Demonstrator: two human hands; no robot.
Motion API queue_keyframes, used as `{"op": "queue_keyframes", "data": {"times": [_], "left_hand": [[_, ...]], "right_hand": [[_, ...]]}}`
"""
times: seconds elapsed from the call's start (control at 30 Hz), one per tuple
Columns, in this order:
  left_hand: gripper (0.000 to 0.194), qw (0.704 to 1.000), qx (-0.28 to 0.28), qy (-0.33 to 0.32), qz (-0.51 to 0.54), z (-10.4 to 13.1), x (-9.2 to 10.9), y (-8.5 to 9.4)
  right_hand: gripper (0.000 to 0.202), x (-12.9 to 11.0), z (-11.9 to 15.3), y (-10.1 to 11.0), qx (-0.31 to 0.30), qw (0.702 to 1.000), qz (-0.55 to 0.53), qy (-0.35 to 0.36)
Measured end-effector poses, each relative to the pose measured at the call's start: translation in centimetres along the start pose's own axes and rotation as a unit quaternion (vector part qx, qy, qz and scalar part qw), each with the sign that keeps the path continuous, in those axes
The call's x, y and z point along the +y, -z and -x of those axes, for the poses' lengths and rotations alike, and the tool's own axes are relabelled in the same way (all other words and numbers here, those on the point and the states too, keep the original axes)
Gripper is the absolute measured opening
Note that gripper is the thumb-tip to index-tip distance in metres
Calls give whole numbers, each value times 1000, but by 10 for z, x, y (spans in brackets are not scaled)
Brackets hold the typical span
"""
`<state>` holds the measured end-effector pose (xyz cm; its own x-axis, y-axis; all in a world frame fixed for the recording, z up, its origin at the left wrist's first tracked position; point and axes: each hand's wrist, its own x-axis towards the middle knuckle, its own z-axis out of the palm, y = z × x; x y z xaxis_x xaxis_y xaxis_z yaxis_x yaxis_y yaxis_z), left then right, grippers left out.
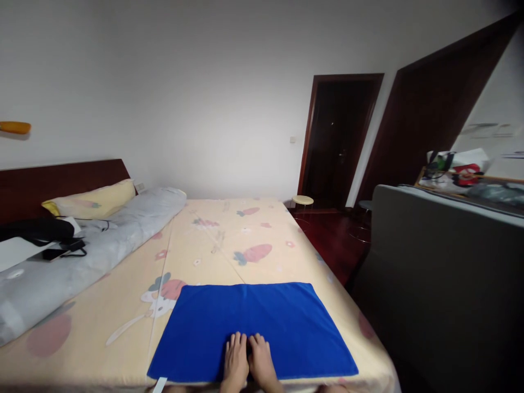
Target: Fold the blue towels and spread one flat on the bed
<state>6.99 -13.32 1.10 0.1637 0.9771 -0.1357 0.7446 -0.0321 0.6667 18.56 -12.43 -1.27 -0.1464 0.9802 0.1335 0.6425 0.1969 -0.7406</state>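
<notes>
A blue cloth (303, 327) lies spread flat near the front edge of the bed, roughly rectangular, with a white tag (160, 385) at its lower left corner. My left hand (236, 357) rests palm down on the cloth near its front middle, fingers extended forward. Right beside it, my right hand (261, 357) also lies on the cloth, fingers slightly bent. Neither hand holds anything that shows.
The bed (213, 240) has a patterned cream sheet. A rolled grey quilt (123, 234), a yellow pillow (96, 201) and black items (65, 248) are at the left. A dark grey panel (442, 284) stands right, with a stool (303, 200) beyond.
</notes>
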Motion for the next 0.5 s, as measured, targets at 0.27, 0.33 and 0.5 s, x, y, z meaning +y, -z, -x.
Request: {"op": "queue_keyframes", "data": {"times": [0.27, 0.33, 0.5], "left_hand": [[51, 930, 150, 176, -287, 51, -83, 80], [45, 907, 175, 206, -322, 67, -112, 104], [34, 875, 196, 286, -339, 85, -138, 139]], "right_hand": [[23, 108, 26, 130, 120, 990, 21, -68], [20, 135, 40, 165, 150, 984, 26, -94], [10, 166, 57, 212, 230, 956, 45, -176]]}}
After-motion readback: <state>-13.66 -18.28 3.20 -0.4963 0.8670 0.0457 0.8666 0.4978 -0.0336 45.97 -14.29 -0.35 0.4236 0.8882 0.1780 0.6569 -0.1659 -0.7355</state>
